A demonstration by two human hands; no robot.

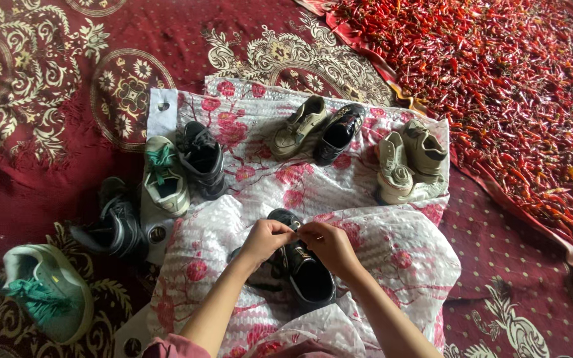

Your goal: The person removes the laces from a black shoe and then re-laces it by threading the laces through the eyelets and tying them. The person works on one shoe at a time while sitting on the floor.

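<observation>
A black shoe (310,278) lies on a white cloth with pink flowers (392,258) in front of me. My left hand (264,240) and my right hand (328,246) meet over its top, fingers pinched together on what looks like its lace or tongue. The pinched part is too small to make out clearly. Both forearms reach in from the bottom edge.
On the cloth lie a beige shoe (298,127), a glossy black shoe (339,132), a beige pair (409,161), a black shoe (201,158) and a pale green-laced shoe (164,176). Another black shoe (115,222) and a green-laced shoe (49,290) sit left on the red carpet (34,166). Red chillies (518,86) cover the upper right.
</observation>
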